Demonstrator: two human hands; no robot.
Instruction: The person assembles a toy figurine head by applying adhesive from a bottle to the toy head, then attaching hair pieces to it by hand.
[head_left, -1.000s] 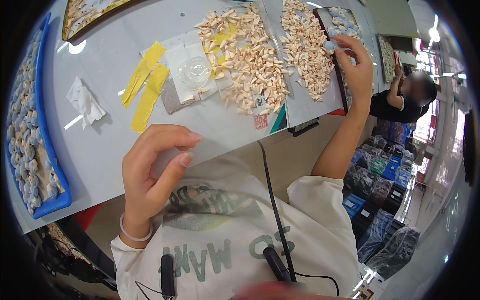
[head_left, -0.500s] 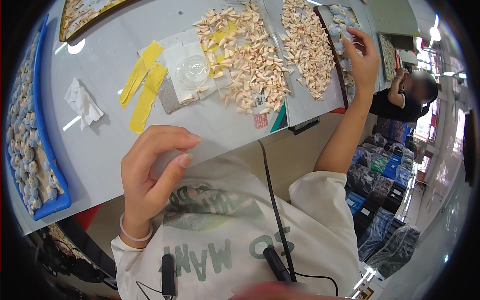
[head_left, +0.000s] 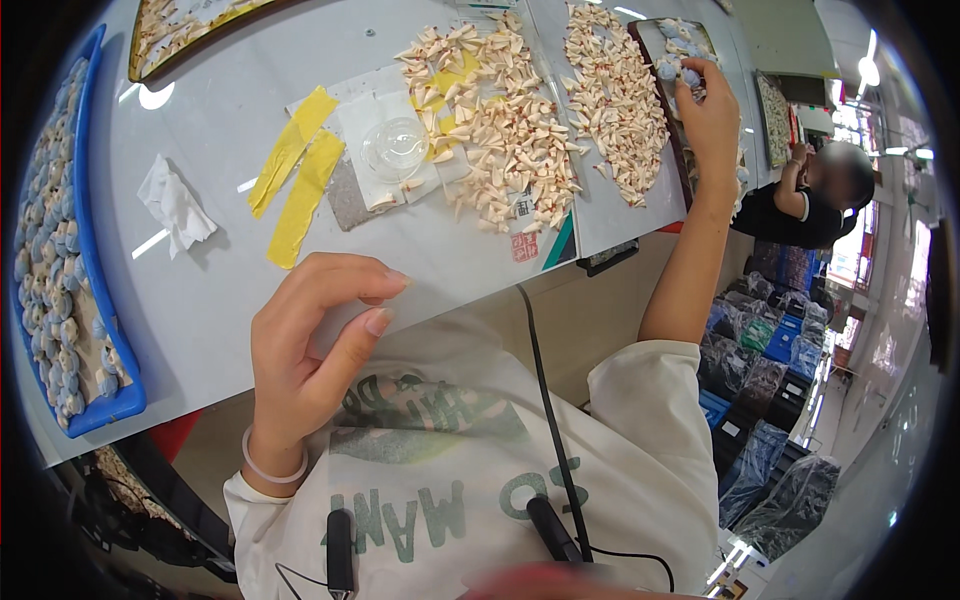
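My left hand [head_left: 315, 345] hovers by the near table edge with its fingers curved. A gap shows between thumb and forefinger, with nothing in it. At the far right, my right hand [head_left: 712, 125] reaches over a dark-rimmed tray [head_left: 648, 62] of small round blue-and-cream pieces. Its thumb and forefinger close around one small blue piece [head_left: 690, 77], which is partly hidden. Beside that tray lies a heap of small pointed cream pieces [head_left: 612, 110] with reddish marks. A second heap of pointed cream pieces [head_left: 510, 130] spreads nearer the middle.
A clear round lid [head_left: 394, 147] rests on white paper near two yellow tape strips [head_left: 303, 200]. A crumpled tissue [head_left: 175, 205] lies leftward. Blue-and-cream pieces fill a blue tray [head_left: 125, 400] at far left. A black cable [head_left: 540, 370] hangs before me. Another person [head_left: 800, 205] is beyond, right.
My right hand has shifted slightly left, and its thumb and forefinger have closed around a blue piece. My left hand keeps its curved pose. The whole view has shifted a little.
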